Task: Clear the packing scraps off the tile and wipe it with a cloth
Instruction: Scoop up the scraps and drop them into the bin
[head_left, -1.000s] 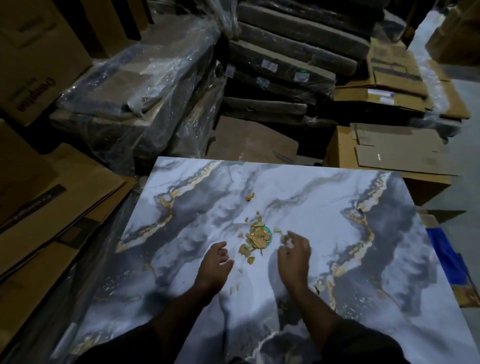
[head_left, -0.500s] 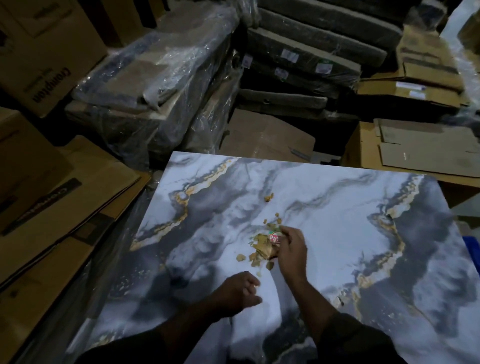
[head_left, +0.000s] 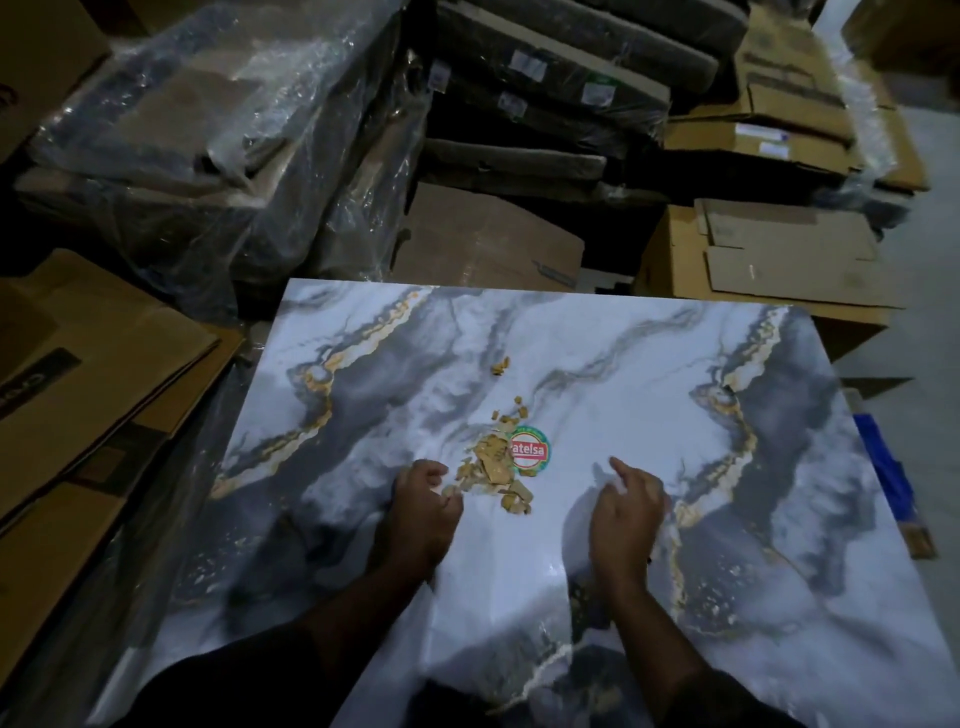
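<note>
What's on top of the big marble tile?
On the tile lie brown scraps beside a round sticker. The left hand touches it by the scraps. The scraps cover the sticker's left edge.

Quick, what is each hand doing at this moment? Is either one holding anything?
Left hand: fingers curled, resting on the tile beside the cardboard scraps; whether it holds any cannot be told.
Right hand: open, holding nothing.
</note>
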